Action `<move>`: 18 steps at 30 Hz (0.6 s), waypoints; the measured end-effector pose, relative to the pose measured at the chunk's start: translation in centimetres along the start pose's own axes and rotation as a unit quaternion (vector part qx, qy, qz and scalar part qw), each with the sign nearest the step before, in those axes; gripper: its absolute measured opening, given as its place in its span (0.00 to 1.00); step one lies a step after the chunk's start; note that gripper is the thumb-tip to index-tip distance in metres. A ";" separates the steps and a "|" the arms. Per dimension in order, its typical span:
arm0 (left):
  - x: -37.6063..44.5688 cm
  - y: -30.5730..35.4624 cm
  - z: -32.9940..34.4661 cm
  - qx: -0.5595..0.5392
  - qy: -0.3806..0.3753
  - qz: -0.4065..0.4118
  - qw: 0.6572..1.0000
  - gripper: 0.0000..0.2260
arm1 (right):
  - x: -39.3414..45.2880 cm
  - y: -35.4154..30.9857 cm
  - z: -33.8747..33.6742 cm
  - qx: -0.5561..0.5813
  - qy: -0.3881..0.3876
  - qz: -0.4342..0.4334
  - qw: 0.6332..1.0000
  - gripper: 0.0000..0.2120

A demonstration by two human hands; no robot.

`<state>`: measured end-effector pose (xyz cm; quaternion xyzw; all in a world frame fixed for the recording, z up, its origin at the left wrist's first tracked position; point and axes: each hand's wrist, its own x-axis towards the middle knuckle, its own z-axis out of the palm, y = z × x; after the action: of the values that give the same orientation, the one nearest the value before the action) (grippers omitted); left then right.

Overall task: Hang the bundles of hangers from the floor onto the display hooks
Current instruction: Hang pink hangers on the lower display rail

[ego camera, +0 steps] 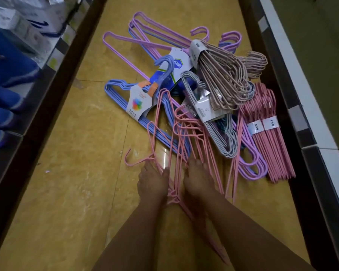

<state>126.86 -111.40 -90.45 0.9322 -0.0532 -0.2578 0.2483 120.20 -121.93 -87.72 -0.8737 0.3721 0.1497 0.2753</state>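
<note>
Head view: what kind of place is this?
Likely a shop aisle: labelled hanger bundles piled on the tiled floor, stocked shelf on one side, another shelf edge opposite.

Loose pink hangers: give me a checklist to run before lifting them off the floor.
1. Both hands on the loose pink hangers: left hand and right hand reach into them; ok.
2. Firm grip: fingers hidden among the wires; cannot tell.
3. Hangers banded together: no label or band visible; not ok.
4. Free of neighbours: they overlap the blue bundle and grey bundle; not ok.
5. Display hooks located: none in view; cannot tell.
</note>
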 end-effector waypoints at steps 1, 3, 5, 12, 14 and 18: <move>0.1 0.0 0.5 -0.018 -0.040 -0.006 0.999 0.34 | -0.1 -0.1 -0.1 -0.015 -0.007 -0.007 1.000 0.23; 0.1 0.3 1.4 -0.030 -0.093 -0.024 0.995 0.40 | -0.5 -0.4 -0.4 -0.034 -0.038 -0.021 0.998 0.23; 0.0 0.5 1.9 -0.001 -0.090 -0.040 0.995 0.44 | -0.8 -0.4 -0.8 -0.027 -0.064 -0.020 0.997 0.25; -0.5 0.3 2.9 0.008 -0.079 -0.098 0.992 0.43 | -0.6 0.6 -0.7 0.053 -0.093 0.014 0.994 0.25; -0.4 0.8 2.9 -0.023 -0.097 -0.128 0.987 0.40 | -0.9 0.6 -0.5 0.074 -0.053 0.008 0.996 0.30; -0.3 1.3 3.5 -0.096 -0.131 -0.133 0.978 0.44 | -1.0 0.8 0.4 0.068 -0.026 0.041 0.996 0.34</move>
<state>124.83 -113.97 -92.26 0.8610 0.0645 -0.4119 0.2912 118.91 -121.54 -87.87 -0.8328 0.4095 0.1575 0.3376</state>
